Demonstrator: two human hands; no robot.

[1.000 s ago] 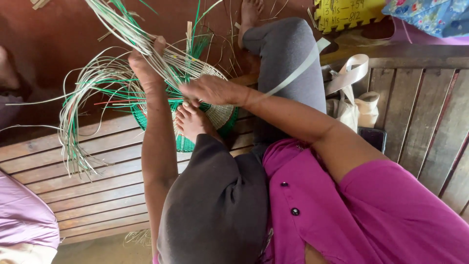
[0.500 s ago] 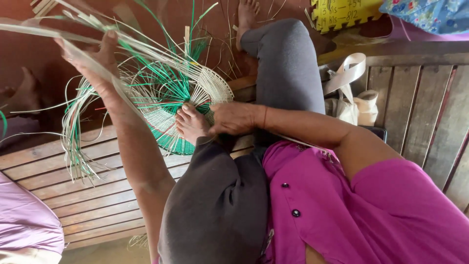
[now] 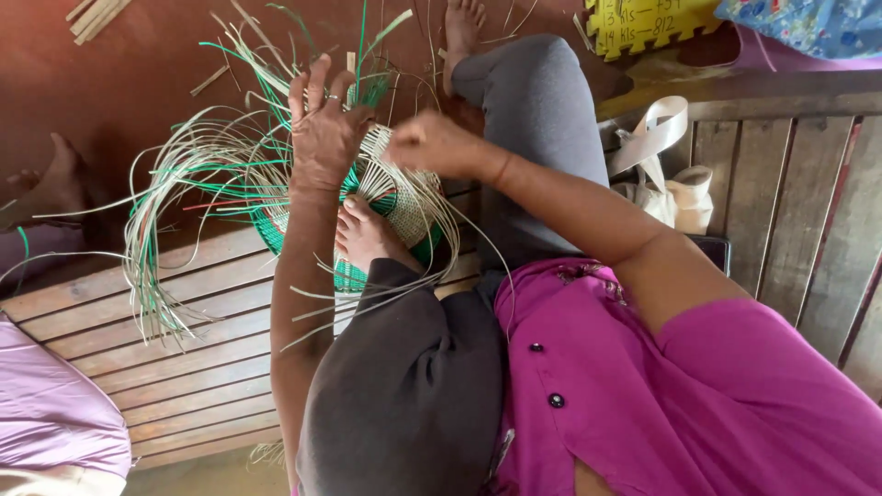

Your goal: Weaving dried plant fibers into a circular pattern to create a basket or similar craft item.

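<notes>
Left hand, fingers spread, pressed flat on the woven disc; nothing clasped. Right hand closed in a fist, seemingly pinching pale strips, exact hold hard to tell. Disc of green and straw-coloured weave pinned under a bare foot on the slatted wooden platform. Loose strand ends fanned leftward. Cream bag at right, yellow foam mat beyond.
</notes>
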